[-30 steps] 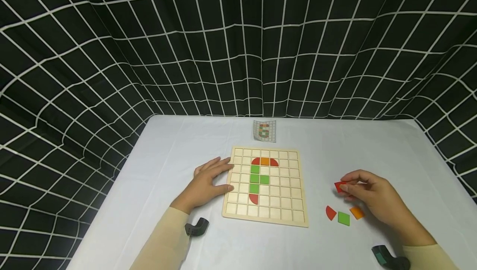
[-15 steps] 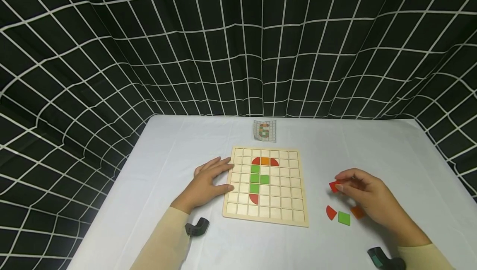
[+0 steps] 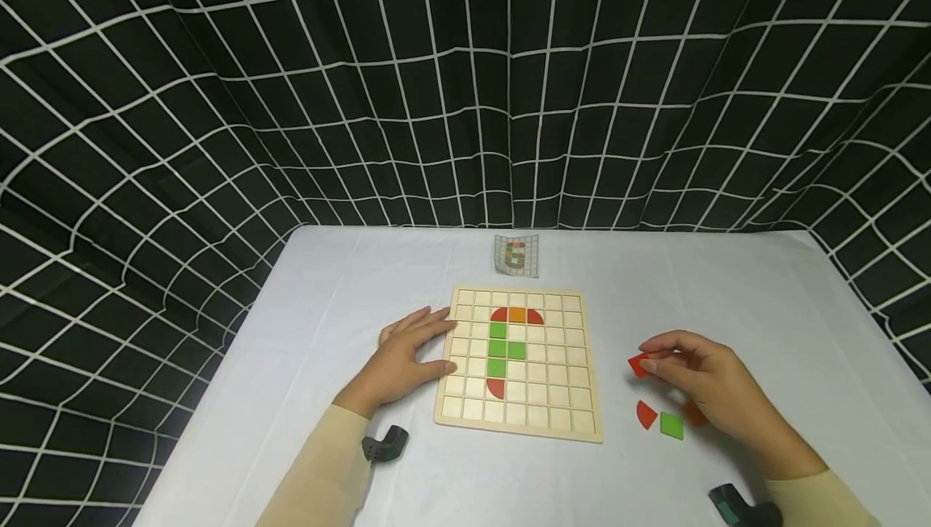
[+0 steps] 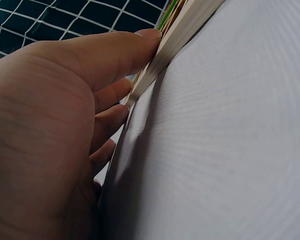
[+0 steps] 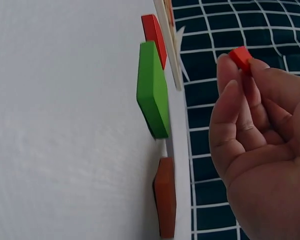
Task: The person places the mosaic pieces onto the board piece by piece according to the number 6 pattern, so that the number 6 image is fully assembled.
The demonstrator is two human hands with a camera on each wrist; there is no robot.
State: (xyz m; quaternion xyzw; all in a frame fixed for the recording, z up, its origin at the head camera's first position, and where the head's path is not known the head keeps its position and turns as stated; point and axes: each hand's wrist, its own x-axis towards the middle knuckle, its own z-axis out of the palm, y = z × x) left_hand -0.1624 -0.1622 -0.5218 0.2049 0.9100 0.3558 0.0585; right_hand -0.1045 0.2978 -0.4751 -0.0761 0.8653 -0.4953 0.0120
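Note:
My right hand (image 3: pixel 698 377) pinches a red tile (image 3: pixel 638 365) between thumb and fingertips, raised over the cloth to the right of the wooden grid board (image 3: pixel 556 394). In the right wrist view that red tile (image 5: pixel 241 58) shows at the fingertips. My left hand (image 3: pixel 402 356) rests at the board's left edge, thumb and fingertips touching the frame, fingers mostly straight. Set in the board's cells are red quarter-rounds, an orange square (image 3: pixel 517 314) and several green squares (image 3: pixel 497 348). Below my right hand lie a red quarter-round (image 3: pixel 646 415), a green square (image 3: pixel 671 426) and an orange tile (image 3: pixel 693 413), partly covered by the hand.
Behind the board lies a small printed card (image 3: pixel 516 256) with a coloured grid pattern. A white cloth (image 3: pixel 349 268) covers the table, and a black curtain with white grid lines (image 3: pixel 465 90) surrounds it. Each wrist carries a black camera (image 3: pixel 385 444).
My right hand has moved left toward the board, carrying the red tile, and now partly covers the orange tile. The left hand and board have stayed in place.

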